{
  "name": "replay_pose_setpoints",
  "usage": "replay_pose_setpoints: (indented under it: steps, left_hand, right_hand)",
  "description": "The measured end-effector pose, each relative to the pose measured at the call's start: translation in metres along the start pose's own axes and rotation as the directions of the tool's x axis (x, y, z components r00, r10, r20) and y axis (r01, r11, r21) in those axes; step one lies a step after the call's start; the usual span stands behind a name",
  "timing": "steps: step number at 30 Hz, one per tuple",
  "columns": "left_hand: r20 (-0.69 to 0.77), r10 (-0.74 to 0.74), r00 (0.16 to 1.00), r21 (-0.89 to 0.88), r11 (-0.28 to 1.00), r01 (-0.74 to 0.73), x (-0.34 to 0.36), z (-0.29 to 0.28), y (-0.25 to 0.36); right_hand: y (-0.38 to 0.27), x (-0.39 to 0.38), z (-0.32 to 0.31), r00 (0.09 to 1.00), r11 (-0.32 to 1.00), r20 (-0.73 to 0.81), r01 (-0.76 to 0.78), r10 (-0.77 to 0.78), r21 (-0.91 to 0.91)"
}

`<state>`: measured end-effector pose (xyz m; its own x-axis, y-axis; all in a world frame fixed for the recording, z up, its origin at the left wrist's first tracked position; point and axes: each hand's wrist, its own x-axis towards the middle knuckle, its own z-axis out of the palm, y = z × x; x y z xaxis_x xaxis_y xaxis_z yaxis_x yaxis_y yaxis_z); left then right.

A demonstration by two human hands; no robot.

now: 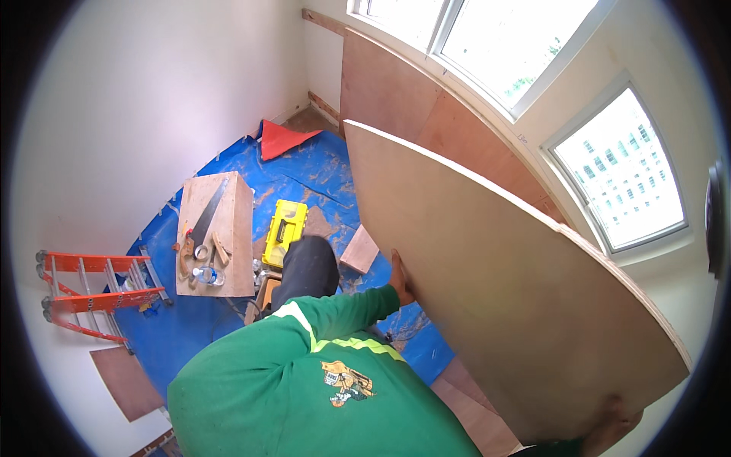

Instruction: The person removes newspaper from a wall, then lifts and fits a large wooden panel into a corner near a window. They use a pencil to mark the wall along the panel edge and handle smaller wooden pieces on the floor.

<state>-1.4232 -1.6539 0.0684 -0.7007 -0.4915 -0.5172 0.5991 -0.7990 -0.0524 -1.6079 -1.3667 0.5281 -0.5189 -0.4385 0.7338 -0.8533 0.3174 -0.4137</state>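
Note:
A large sheet of plywood stands tilted across the right half of the view, with its pale cut edge along the top. My left hand grips the sheet's near left edge, the arm in a green sleeve stretched toward it. At the lower right corner, my right hand wraps the sheet's near edge; its fingers are partly blurred and shadowed. The sheet hides much of the floor and wall behind it.
Blue tarp covers the floor. On a wooden box lie a handsaw, tape roll and plastic bottle. Beside it are a yellow toolbox and an orange stepladder. Plywood panels line the wall under the windows.

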Motion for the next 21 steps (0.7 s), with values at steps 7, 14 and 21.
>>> replay_pose_setpoints:
  steps: [7, 14, 21]
  left_hand:
    - [0.002, 0.073, 0.997, 0.025, 0.997, -0.073, 0.055, 0.009, 0.040]
    - [-0.058, 0.081, 0.995, -0.022, 0.996, -0.082, 0.102, 0.019, 0.128]
    - [0.078, 0.188, 0.979, -0.109, 0.978, -0.179, 0.195, 0.039, 0.288]
  right_hand:
    - [0.022, 0.034, 0.044, 0.964, 0.932, 0.240, -0.187, 0.113, 0.312]
    - [-0.027, 0.050, 0.151, 0.966, 0.891, 0.257, -0.146, 0.035, 0.429]
    - [-0.154, 0.132, 0.328, 0.821, 0.947, 0.517, 0.082, -0.240, 0.310]
